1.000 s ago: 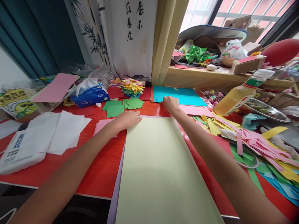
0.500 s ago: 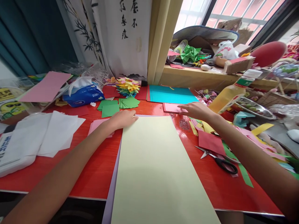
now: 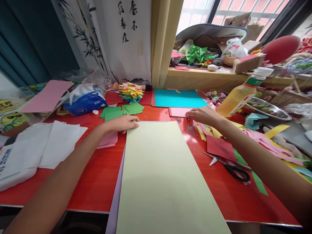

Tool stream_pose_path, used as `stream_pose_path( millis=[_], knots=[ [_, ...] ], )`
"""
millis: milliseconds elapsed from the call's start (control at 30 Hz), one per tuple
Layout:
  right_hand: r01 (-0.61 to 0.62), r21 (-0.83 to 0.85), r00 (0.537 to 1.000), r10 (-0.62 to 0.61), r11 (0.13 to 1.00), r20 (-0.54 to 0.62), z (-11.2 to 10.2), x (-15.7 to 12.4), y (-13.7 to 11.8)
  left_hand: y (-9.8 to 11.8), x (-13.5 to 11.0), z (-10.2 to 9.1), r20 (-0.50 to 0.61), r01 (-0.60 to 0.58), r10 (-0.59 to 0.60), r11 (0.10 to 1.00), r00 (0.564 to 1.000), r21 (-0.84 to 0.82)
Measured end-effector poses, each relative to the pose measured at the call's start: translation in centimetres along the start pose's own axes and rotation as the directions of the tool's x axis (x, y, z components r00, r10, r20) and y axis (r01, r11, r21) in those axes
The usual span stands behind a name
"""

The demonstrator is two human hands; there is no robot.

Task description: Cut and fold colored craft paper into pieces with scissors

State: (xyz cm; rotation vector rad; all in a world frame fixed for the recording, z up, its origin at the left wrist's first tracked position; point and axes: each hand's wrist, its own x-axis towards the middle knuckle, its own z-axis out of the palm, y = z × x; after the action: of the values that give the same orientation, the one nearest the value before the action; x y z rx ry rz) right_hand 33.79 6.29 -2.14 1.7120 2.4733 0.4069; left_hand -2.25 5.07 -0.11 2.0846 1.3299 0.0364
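A long pale yellow sheet of paper [image 3: 163, 169] lies in front of me, over a lilac sheet [image 3: 114, 201] that shows along its left side. At its far left corner is my left hand [image 3: 124, 123], the thumb and finger closed on the sheet's edge. My right hand [image 3: 201, 114] is beyond the far right corner, fingers drawn together at the right edge of a small pink paper [image 3: 177, 112]. A blue sheet [image 3: 180, 98] lies just behind that. Beside my left hand are green paper squares [image 3: 133, 108] and pink paper squares [image 3: 108, 140].
Scissors [image 3: 227, 165] and a red square [image 3: 220, 148] lie on the right amid paper strips [image 3: 270, 143]. A tilted bottle [image 3: 240, 94] stands near my right forearm. Tissues [image 3: 85, 99], white sheets [image 3: 60, 139] and a folded-paper piece [image 3: 131, 91] occupy the left and back.
My left hand has shifted slightly left at the sheet's corner. The fingers of my right hand have drawn in at the pink paper's edge. The view has turned a little.
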Motion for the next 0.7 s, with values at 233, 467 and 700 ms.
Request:
stream_pose_path(
  millis=[233,467,700],
  knots=[
    [0.02,-0.034,1.0,-0.02,0.999,0.016,-0.4,-0.3,-0.5,-0.2,0.2,0.1,-0.006,-0.013,0.013,1.0,1.0,0.008],
    [-0.031,0.013,1.0,0.031,0.999,0.0,-0.6,-0.7,-0.8,-0.8,0.8,0.6,-0.026,-0.045,0.044,0.997,0.999,-0.064],
    [-0.141,0.202,0.977,0.17,0.969,-0.131,-1.1,-1.0,-3.4,-0.4,1.9,1.9,-0.281,-0.137,0.08,0.972,0.956,-0.19]
  ],
)
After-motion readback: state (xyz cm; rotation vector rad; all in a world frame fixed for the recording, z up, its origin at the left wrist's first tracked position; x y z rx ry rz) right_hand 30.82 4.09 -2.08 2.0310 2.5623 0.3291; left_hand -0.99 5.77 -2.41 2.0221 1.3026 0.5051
